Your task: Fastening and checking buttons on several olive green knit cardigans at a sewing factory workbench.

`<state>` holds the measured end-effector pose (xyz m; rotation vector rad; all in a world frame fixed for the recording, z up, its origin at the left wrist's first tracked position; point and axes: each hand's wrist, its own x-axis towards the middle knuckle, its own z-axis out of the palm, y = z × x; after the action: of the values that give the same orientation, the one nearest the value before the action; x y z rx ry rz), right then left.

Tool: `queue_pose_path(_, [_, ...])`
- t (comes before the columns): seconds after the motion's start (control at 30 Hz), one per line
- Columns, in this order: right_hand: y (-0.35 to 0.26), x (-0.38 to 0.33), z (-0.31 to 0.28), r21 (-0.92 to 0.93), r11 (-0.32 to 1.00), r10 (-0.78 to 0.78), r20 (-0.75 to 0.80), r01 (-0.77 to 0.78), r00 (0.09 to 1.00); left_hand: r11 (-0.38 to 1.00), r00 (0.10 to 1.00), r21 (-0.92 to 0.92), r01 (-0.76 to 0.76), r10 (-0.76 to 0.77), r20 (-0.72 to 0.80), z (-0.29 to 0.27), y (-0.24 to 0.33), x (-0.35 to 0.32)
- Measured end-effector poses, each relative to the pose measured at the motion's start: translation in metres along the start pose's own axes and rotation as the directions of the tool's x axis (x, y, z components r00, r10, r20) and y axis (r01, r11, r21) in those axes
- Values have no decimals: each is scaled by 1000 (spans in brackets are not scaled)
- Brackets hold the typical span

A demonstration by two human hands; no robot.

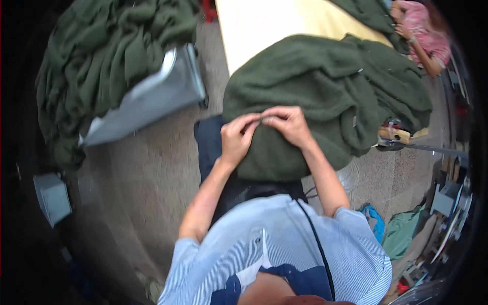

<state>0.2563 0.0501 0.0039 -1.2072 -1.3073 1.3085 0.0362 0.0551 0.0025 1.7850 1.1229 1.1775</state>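
Note:
A dark green fleece garment [325, 91] lies heaped over the edge of a pale yellow table [259, 25] and hangs down onto my lap. My left hand [236, 137] and my right hand [290, 124] meet at its near fold, fingertips pinched together on the fabric, possibly around something small that I cannot make out. Both forearms come up from my striped blue shirt.
A big pile of the same green cloth [96, 56] fills the upper left, with a grey metal bin [152, 99] tilted against it. Another person in a pink top [424, 35] sits at the far right. Scissors and tools [401, 140] lie right of the garment. Speckled floor [142, 178] lies below.

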Motion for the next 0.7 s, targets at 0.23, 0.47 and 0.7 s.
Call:
queue_pose_path(0.23, [9,-2,3,136,991,-9,11,7,1000,993,993,54,109,-106,-54,12,22,-7])
queue_pose_path(0.47, [0,-9,9,78,995,-57,-65,62,996,988,1000,156,16,-17,4,11,29,-5])
queue_pose_path(0.7, [-6,-15,19,-61,995,-90,-135,82,987,963,996,262,-65,47,74,13,20,-4])
